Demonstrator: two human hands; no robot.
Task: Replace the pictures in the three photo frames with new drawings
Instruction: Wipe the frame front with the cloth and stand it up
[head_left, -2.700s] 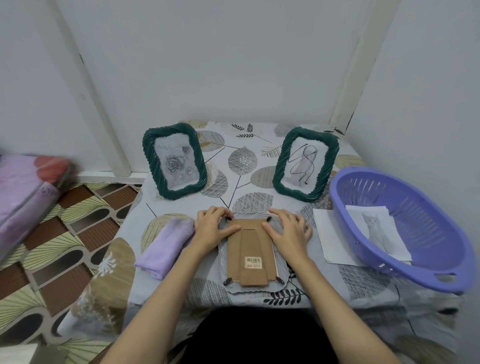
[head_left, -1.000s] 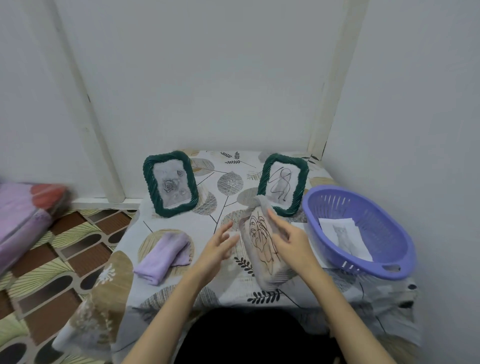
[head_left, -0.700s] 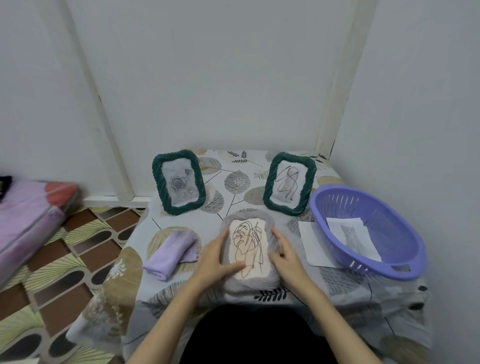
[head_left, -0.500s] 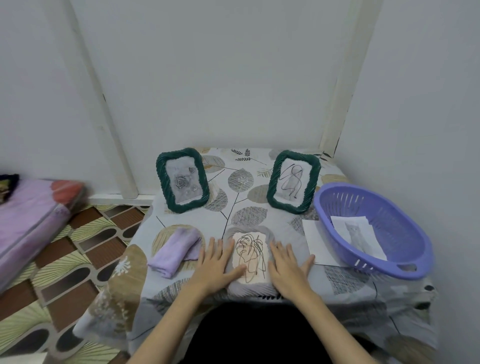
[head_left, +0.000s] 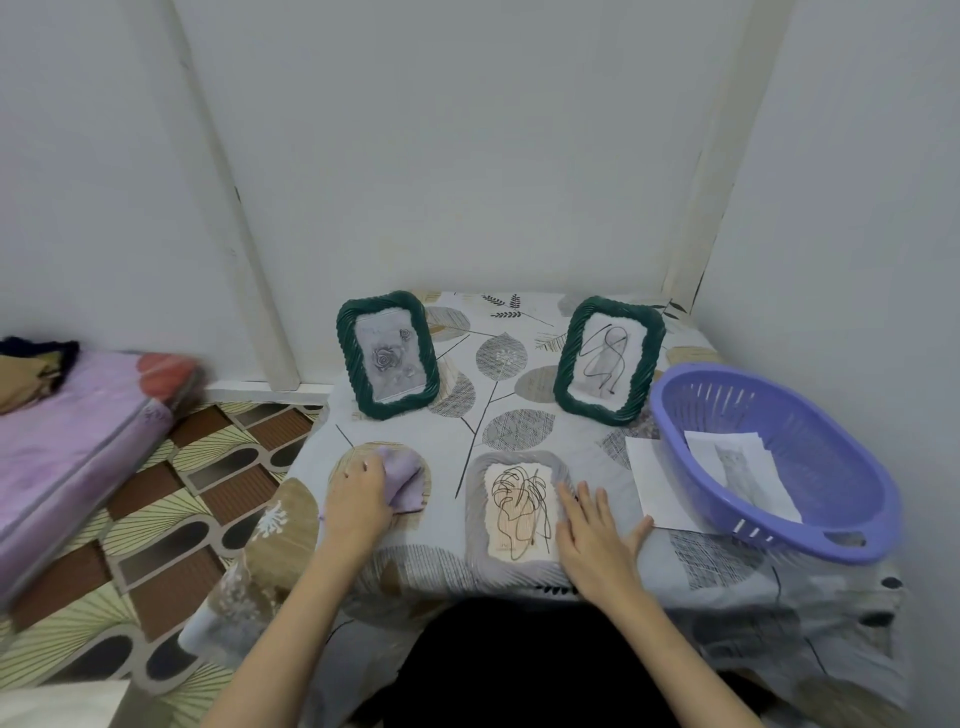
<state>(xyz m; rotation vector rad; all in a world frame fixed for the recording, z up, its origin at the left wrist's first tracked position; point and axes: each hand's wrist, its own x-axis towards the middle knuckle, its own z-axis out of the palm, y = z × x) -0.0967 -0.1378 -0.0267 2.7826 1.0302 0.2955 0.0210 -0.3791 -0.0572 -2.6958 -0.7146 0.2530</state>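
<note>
Low centre on the worktop (head_left: 519, 395), the grey frame (head_left: 517, 512) lies face up, right hand (head_left: 592, 535) flat on it; left hand (head_left: 358, 499) grips the cloth (head_left: 402, 475). Wiping the glass likely follows.

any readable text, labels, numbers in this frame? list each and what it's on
No legible text anywhere.
Grey frame's drawing: a faint small mark near its lower left corner, too blurred to read.
Green frame with the rose picture: artwork only.
Green frame with the line drawing: artwork only.
Sheet in the purple basket: a faint picture, no words.
</note>
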